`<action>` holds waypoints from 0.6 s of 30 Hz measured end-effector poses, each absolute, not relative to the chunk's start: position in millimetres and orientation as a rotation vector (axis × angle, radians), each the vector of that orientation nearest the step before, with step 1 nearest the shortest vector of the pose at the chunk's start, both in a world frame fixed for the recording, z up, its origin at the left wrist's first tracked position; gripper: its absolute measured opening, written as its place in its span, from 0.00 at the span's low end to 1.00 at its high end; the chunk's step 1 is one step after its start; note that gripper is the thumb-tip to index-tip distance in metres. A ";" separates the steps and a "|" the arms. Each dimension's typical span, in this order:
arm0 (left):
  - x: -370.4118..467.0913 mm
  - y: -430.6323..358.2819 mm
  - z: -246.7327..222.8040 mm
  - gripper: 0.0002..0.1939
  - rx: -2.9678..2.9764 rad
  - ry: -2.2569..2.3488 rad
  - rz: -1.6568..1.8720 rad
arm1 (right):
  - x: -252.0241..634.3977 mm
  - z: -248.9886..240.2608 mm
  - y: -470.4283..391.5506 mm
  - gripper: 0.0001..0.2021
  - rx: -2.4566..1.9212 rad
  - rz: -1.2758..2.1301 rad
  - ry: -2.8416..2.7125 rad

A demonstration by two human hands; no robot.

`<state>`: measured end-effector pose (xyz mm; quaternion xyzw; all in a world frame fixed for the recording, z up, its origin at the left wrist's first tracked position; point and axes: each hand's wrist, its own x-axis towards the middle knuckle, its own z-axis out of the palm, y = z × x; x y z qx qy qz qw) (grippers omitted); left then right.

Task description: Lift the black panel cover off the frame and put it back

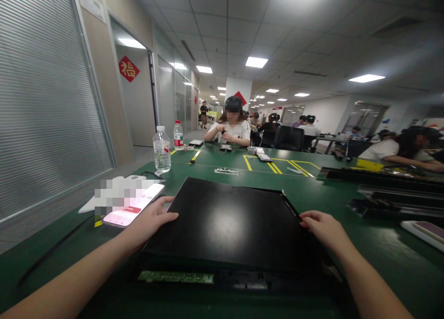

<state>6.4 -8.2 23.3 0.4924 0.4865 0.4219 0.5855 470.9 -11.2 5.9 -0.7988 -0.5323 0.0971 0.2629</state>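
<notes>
At the left of the frame I had a lit smartphone with a pink-and-white screen [133,207] lying on the dark green tabletop [371,217], near my left hand [154,217]. That hand was closed on the left edge of a large, flat, black rectangular panel with a smooth sheen [222,226], its thumb over the face; what the fingers did underneath was hidden from me.

The panel filled the middle of the frame. I judged it light to moderate in weight for its breadth, and stiff in the plane but liable to flex or crack if twisted or pressed at the centre. Its face looked slick enough to slide under a flat palm, so I reckoned opposite side edges were the place to take hold, with even support and no thumb pressure inward. At bottom centre, below its near edge, lay a slim green circuit board [176,277], which I judged fragile and best left untouched; I could not tell whether the two were joined.

Along the panel's right edge ran a narrow dark strip with a pale corner [290,203]. There my right hand [322,226] pinched the margin between thumb and fingers, though I could not tell whether it caught strip, panel or both.
</notes>
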 end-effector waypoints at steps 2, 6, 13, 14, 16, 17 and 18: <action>6.1 -8.9 24.6 0.37 1.139 1.117 0.958 | 471.2 5.9 -10.8 0.14 -2.167 0.332 -1.430; 6.8 -10.0 26.3 0.34 1.155 1.134 0.948 | 470.0 7.5 -11.3 0.14 -2.172 0.356 -1.420; 5.2 -8.3 23.5 0.32 1.172 1.161 0.949 | 466.8 10.3 -12.7 0.15 -2.188 0.338 -1.419; 4.5 -7.7 22.6 0.32 1.173 1.161 0.951 | 466.6 10.4 -12.8 0.15 -2.189 0.336 -1.422; 3.5 -6.6 21.1 0.33 1.175 1.154 0.956 | 466.1 10.6 -12.8 0.15 -2.195 0.339 -1.423; 3.3 -6.3 20.6 0.33 1.173 1.150 0.954 | 465.9 10.6 -12.8 0.15 -2.200 0.341 -1.422; 3.4 -6.2 20.4 0.33 1.171 1.146 0.953 | 465.7 10.7 -12.8 0.15 -2.207 0.342 -1.423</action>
